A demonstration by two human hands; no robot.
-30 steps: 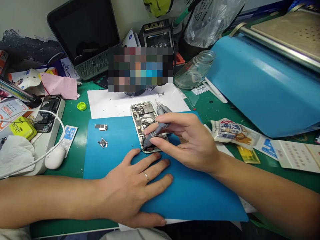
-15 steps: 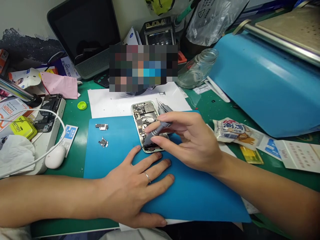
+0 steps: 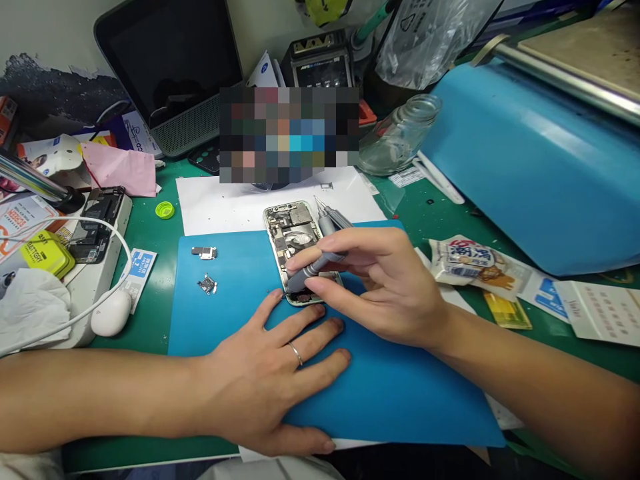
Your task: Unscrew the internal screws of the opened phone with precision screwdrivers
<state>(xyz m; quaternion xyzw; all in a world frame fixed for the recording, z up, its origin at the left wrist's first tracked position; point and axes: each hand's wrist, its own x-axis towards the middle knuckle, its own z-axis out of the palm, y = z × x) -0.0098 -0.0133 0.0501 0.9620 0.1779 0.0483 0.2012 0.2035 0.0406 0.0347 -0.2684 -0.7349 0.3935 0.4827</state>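
An opened phone (image 3: pixel 295 230) with bare inner parts lies on a blue mat (image 3: pixel 400 393), its top end reaching onto white paper. My right hand (image 3: pixel 370 287) grips a grey screwdriver (image 3: pixel 313 268), whose tip meets the phone's lower left edge. Beside the phone lie more grey pen-like tools (image 3: pixel 327 220), partly covered by my fingers. My left hand (image 3: pixel 270 373) rests flat with fingers spread, its fingertips against the phone's bottom edge; a ring is on one finger. Left of the phone sit two small loose parts, a metal-covered one (image 3: pixel 204 253) and a dark one (image 3: pixel 207 284).
A glass jar (image 3: pixel 400 133) and a large blue machine (image 3: pixel 525 167) stand to the right, near a snack packet (image 3: pixel 475 263). On the left are a white cable (image 3: pixel 120 247), a white earbud case (image 3: pixel 111 312) and a green cap (image 3: pixel 165 210). A dark screen (image 3: pixel 170 60) stands behind.
The view has shifted very slightly. Both hands and the screwdriver stay in nearly the same place on the phone.
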